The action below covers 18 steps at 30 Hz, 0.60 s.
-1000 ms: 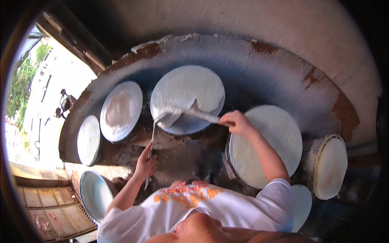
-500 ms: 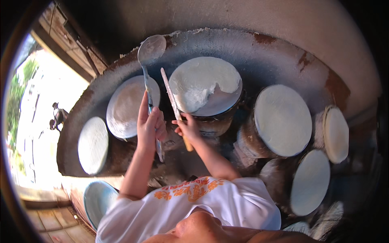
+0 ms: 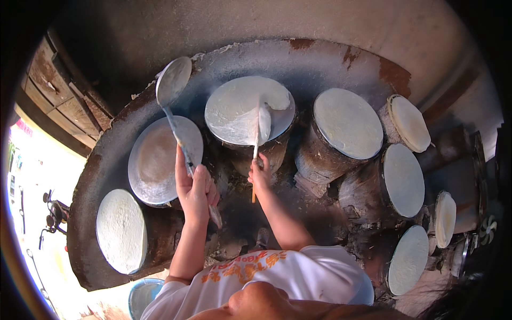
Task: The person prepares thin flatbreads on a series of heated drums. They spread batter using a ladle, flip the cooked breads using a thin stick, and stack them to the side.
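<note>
My left hand point(image 3: 196, 194) is closed around the handle of a metal ladle point(image 3: 174, 80). The ladle's bowl is raised, close to the stove's back rim. Lower and to the right, my right hand point(image 3: 260, 176) grips the wooden handle of a long spatula point(image 3: 263, 128). Its whitish blade lies over the middle round griddle, on a white batter layer point(image 3: 229, 106). That batter covers most of the plate, and bare grey metal point(image 3: 281, 124) shows at its right. Left of it is a griddle point(image 3: 160, 160) with a brown dry centre, partly behind the ladle handle.
More white-topped rounds stand about me: one at far left point(image 3: 121, 232), others at right point(image 3: 349, 124), point(image 3: 404, 180) and lower right point(image 3: 408, 260). Pale round stacks point(image 3: 409, 122) sit beyond. A curved stove wall point(image 3: 234, 56) runs behind. A blue-rimmed basin point(image 3: 144, 296) is at lower left.
The view has turned toward the right, showing more rounds there. My right hand has swung the spatula from beside the middle griddle onto its batter. The ladle remains raised in my left hand.
</note>
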Available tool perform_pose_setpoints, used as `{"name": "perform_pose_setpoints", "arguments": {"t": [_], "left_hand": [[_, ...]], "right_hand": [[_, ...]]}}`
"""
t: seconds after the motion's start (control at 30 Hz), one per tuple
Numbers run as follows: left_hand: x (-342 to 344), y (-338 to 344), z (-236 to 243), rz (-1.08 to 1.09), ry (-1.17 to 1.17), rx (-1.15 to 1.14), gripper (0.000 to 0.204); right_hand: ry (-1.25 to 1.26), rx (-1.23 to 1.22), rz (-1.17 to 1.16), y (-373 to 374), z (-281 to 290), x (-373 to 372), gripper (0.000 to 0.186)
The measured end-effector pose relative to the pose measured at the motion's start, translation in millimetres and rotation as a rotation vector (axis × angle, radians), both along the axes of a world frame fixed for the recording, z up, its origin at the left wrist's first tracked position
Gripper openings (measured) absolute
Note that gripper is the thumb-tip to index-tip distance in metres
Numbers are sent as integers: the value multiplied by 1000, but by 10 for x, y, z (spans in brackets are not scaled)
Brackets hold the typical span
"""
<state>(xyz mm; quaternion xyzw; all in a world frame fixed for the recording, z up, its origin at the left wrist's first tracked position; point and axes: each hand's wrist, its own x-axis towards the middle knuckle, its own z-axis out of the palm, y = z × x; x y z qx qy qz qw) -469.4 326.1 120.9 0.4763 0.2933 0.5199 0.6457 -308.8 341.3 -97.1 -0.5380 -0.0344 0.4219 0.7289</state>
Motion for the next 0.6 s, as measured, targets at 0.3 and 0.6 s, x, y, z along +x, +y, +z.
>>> {"name": "perform_pose_setpoints", "arguments": {"t": [0.3,0.6], "left_hand": [[-93,24,-111,-24,126,62,60],[478,103,-91,-158,92,90,60]], "right_hand": [[-104,-163,222,-721,-4,18,34],[-146,-208,154,-457,264,1495,32]]}}
